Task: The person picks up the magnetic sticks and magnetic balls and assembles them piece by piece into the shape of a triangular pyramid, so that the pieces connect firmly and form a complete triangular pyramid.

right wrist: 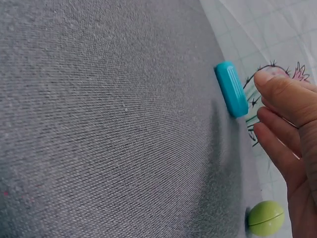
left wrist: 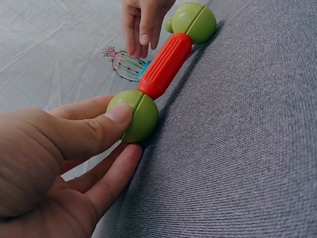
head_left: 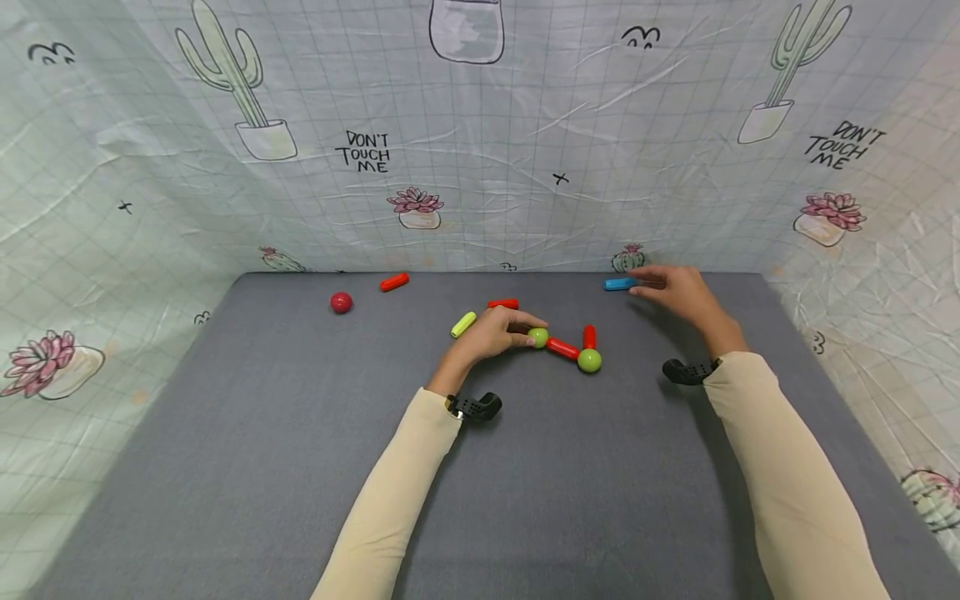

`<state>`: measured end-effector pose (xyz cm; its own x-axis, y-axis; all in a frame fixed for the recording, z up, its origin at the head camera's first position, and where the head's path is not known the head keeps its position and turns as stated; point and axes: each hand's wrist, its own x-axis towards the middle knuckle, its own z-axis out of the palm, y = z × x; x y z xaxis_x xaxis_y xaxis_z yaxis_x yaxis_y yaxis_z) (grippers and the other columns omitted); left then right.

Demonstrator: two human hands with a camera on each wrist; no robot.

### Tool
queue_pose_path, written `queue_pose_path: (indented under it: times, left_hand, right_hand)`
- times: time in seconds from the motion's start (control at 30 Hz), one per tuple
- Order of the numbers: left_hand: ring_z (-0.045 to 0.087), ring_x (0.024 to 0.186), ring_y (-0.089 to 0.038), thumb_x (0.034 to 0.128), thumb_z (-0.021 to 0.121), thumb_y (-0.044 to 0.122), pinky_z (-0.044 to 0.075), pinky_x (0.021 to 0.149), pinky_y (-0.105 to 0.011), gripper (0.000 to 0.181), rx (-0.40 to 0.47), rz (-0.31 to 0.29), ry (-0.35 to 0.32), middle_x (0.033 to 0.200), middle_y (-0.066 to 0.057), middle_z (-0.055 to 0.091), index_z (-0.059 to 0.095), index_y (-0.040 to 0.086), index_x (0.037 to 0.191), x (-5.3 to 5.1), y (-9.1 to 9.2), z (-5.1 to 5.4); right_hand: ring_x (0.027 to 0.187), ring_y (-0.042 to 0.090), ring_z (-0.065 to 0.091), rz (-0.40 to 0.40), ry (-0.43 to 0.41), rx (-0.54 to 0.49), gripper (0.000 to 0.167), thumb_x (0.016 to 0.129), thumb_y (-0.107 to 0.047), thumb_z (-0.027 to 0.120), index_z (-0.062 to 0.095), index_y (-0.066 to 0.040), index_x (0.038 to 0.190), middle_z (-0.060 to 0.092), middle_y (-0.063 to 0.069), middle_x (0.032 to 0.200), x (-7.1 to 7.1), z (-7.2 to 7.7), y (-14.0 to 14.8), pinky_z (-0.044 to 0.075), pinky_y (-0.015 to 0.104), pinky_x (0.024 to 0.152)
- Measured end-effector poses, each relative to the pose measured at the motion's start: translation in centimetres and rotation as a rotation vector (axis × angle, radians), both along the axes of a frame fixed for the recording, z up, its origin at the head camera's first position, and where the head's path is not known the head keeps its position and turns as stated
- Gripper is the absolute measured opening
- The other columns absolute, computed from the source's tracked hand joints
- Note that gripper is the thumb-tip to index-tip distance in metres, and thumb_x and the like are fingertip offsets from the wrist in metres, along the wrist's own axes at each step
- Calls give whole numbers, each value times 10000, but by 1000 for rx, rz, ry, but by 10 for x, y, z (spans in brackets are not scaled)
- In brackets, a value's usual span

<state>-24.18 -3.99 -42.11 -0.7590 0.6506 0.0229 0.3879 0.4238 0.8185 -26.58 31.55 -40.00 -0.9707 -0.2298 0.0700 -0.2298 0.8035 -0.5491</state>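
Note:
Between thumb and fingers, my left hand pinches a green ball. A grooved red rod joins that ball to a second green ball, which also bears another red rod pointing to the back. This joined piece lies on the grey table. Near the back edge lies a short blue rod. My right hand hovers just to its right, fingers loosely bent and parted, with a gap to the rod in the right wrist view.
Around the left hand lie a yellow-green rod and a loose red rod. Further left are a red ball and one more red rod. A patterned cloth hangs behind the grey table.

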Motion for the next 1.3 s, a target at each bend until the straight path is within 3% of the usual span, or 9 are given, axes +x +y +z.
queue_pose_path:
  times: [0.2,0.57,0.93,1.3]
  left_hand:
    - [615,1196,-180,953,710,83,495,957,-264,339,-7,7,-3,1303,-73,691,710,66,1292,0,0,0]
    - [605,1212,-188,960,696,72,491,957,-256,343,-1,6,-10,1315,-83,683,701,58,1303,2,-1,2]
    - [599,1223,-191,965,691,81,488,963,-260,346,-4,-1,-15,1328,-86,676,697,61,1310,3,0,3]
    - [611,1185,-175,960,698,82,487,928,-226,337,5,5,-10,1303,-77,690,707,66,1297,2,0,0]
  right_hand:
    - [1222,434,604,-7,-34,-15,435,990,-172,693,613,-46,1399,611,242,1365,-2,-2,0,505,573,978]
    - [1191,462,613,30,12,-10,446,962,-108,719,609,18,1376,607,292,1336,-14,-13,-2,518,565,965]
    - [1141,450,632,38,31,-3,431,965,-156,725,631,18,1347,636,293,1283,-18,-17,-5,508,577,948]
    - [1157,442,604,-6,65,37,339,973,-152,712,693,-12,1281,641,284,1281,-22,-25,-6,470,603,973]
